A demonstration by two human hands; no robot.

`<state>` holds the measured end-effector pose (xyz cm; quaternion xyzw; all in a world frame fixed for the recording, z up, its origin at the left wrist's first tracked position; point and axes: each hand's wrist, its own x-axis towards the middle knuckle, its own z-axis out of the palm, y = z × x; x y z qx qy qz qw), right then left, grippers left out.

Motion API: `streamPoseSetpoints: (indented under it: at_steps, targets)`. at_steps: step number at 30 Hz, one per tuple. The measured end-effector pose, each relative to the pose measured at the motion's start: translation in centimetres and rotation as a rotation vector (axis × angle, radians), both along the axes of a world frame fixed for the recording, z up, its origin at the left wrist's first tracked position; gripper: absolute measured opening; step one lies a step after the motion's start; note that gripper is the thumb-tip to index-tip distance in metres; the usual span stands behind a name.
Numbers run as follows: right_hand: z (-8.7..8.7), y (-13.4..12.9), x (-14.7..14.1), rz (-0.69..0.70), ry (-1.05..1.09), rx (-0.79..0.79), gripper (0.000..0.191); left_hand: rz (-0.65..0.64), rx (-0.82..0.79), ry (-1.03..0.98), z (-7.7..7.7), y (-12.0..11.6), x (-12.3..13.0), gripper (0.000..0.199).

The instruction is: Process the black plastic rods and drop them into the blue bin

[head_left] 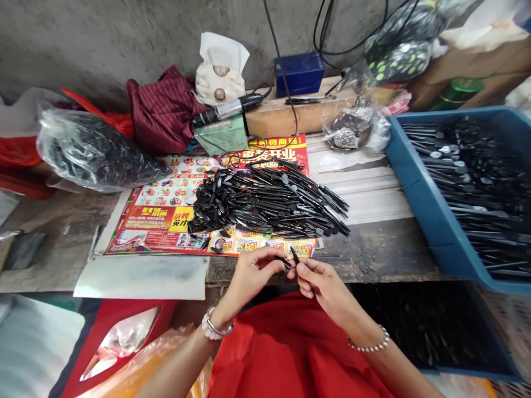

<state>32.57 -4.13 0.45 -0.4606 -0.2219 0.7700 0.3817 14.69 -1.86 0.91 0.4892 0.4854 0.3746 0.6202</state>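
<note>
Close in front of my red clothing, at the table's front edge, both hands are nearly touching. My left hand (258, 272) pinches a small dark piece (284, 262) between thumb and fingers; its shape is mostly hidden. In my right hand (322, 281) a thin black pointed piece (294, 255) is gripped, its tip sticking up past the fingers. Just beyond them lies a heap of long thin black rods (286, 202), several with round flat ends. Small black leaf-shaped pieces (209, 204) are piled against its left side. Both piles rest on a printed flyer (145, 224).
A blue bin (418, 193) of black rods stands at right, with another dark-filled bin (431, 326) below. Along the wall are a pen-like electric tool (228, 110) on a green box (224, 135), a tissue pack (219, 83), maroon cloth (164, 113) and a filled plastic bag (95, 149).
</note>
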Motion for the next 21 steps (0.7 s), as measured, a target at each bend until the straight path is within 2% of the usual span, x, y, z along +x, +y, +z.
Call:
streamPoseSetpoints:
  at_steps: [5, 10, 15, 21]
  targets:
    - [0.2, 0.6, 0.1, -0.033, -0.015, 0.000, 0.027, -0.025, 0.090, 0.106, -0.3, 0.3, 0.1, 0.015]
    - [0.1, 1.1, -0.3, -0.048, -0.154, 0.081, 0.033, -0.026, 0.211, 0.124, -0.1, 0.5, 0.5, 0.011]
    - [0.2, 1.3, -0.4, -0.016, -0.315, 0.196, 0.034, -0.047, 0.045, -0.018, 0.0, 0.8, 0.5, 0.016]
    - [0.0, 1.0, 0.0, 0.077, -0.476, 0.339, 0.025, -0.029, -0.065, -0.007, 0.2, 1.2, 0.4, 0.012]
